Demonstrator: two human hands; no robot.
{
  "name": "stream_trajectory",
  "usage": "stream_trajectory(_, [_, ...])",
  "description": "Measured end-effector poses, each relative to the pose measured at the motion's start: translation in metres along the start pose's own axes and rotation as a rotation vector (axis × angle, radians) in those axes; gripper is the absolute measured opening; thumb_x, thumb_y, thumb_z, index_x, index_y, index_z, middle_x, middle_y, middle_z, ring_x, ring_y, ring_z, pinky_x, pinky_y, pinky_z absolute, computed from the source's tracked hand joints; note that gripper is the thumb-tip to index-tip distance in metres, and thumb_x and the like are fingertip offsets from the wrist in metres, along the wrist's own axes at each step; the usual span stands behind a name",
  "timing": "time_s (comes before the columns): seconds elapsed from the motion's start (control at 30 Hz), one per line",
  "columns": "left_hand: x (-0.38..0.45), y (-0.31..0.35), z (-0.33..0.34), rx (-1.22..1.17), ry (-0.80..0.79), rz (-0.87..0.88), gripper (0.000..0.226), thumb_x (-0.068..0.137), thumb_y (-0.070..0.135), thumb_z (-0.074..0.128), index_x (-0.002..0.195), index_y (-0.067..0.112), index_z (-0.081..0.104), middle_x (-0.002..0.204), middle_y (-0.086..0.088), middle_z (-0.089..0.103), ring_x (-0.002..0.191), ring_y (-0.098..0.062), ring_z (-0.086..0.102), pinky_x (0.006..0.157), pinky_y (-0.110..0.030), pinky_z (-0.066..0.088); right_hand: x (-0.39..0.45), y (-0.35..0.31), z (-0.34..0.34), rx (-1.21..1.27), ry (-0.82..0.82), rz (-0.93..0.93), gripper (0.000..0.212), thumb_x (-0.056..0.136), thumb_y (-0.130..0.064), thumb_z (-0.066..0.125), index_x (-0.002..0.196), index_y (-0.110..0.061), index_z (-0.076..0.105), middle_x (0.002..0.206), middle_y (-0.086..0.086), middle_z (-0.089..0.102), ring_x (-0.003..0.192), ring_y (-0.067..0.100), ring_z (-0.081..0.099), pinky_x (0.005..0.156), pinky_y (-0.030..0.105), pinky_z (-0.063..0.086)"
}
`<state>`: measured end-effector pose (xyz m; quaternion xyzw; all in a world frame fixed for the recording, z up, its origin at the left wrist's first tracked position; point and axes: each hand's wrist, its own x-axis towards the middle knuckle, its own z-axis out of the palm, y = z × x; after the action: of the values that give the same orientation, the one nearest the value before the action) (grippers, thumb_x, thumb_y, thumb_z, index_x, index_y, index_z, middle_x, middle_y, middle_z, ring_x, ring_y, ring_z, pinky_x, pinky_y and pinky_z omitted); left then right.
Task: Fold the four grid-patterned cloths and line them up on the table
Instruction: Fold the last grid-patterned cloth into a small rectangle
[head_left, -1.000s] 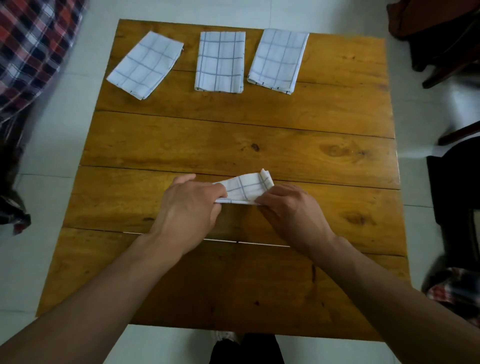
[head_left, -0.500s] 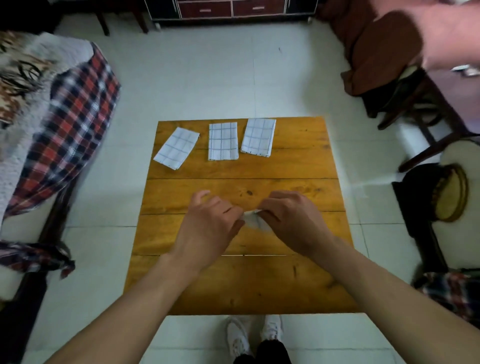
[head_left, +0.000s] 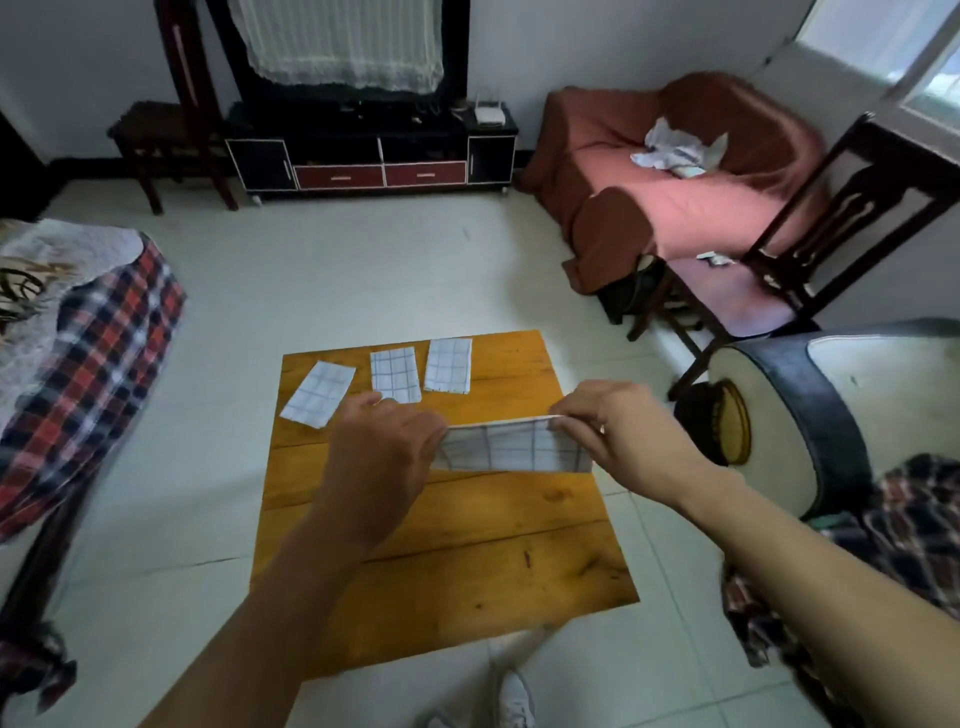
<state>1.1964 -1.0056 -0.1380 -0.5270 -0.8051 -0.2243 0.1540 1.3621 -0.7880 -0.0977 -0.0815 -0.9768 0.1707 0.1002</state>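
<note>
Head view: your left hand (head_left: 382, 454) and right hand (head_left: 621, 434) each pinched an end of the folded cloth (head_left: 511, 449), stretched taut above the bench (head_left: 467, 561), likely to straighten it.

A black TV cabinet with red drawers (head_left: 382, 156) stands at the far wall. A rust-red covered armchair (head_left: 670, 182) sits far right, a red plaid blanket (head_left: 98, 374) left.
</note>
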Motion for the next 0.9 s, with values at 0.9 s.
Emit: stream_trajectory(0.9, [0.095,0.382,0.079,-0.388,-0.032,0.134,0.005,0.087,0.023,0.064,0.089,0.026,0.067,0.082,0.016,0.063,0.078,-0.008,0.056,0.071,-0.037,0.049,-0.33,0.191,-0.187,0.09,0.464,0.402,0.008,0.089,-0.023,0.067,0.082,-0.024,0.062,0.076,-0.01,0.062,0.072,0.006,0.058,0.066,0.037,0.05])
